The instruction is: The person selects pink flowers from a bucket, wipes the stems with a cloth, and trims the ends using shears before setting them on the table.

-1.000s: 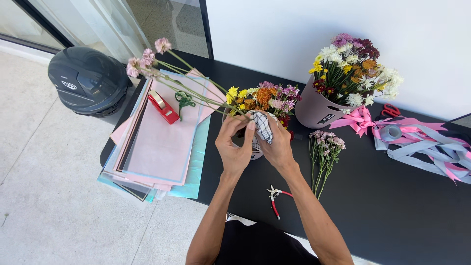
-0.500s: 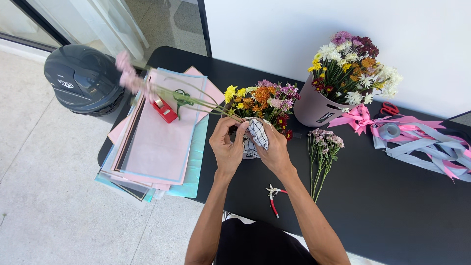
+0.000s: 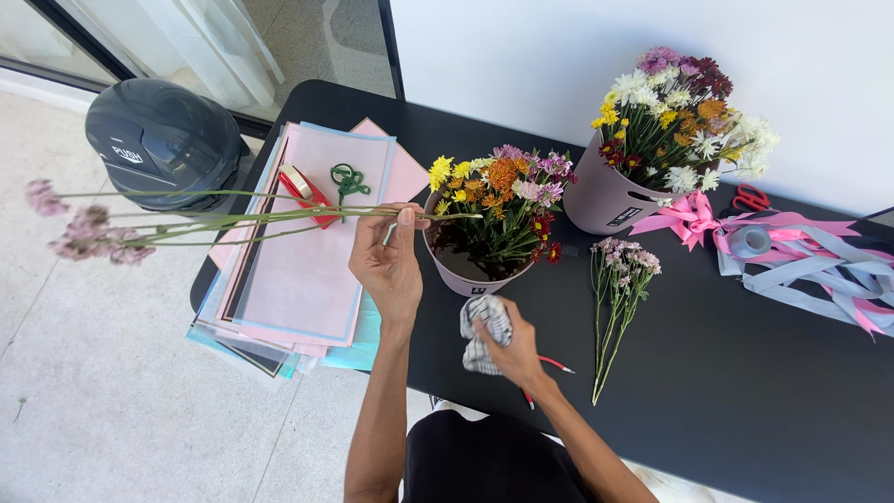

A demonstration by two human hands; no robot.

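My left hand (image 3: 391, 265) pinches the cut ends of several long green stems (image 3: 233, 212), held level over the paper stack; their pale pink blooms (image 3: 79, 228) hang out past the table's left edge. My right hand (image 3: 512, 349) is closed on a crumpled checked cloth (image 3: 482, 328) near the table's front edge. Just beyond both hands stands a mauve bucket (image 3: 470, 279) filled with yellow, orange and purple flowers (image 3: 507, 186). Red-handled snips (image 3: 549, 365) lie partly hidden under my right wrist.
A stack of pink and blue paper sheets (image 3: 298, 270) carries a red tape dispenser (image 3: 303, 191) and green wire (image 3: 349, 179). A second flower bucket (image 3: 610, 200), loose pink sprigs (image 3: 619, 279), ribbons (image 3: 810, 261), a tape roll (image 3: 748, 240) and red scissors (image 3: 750, 197) lie rightward. A dark helmet (image 3: 163, 140) sits left.
My hands have parted. The left one swung the stems down and leftward until level; the right one drew the cloth off the stem ends toward the table's front edge.
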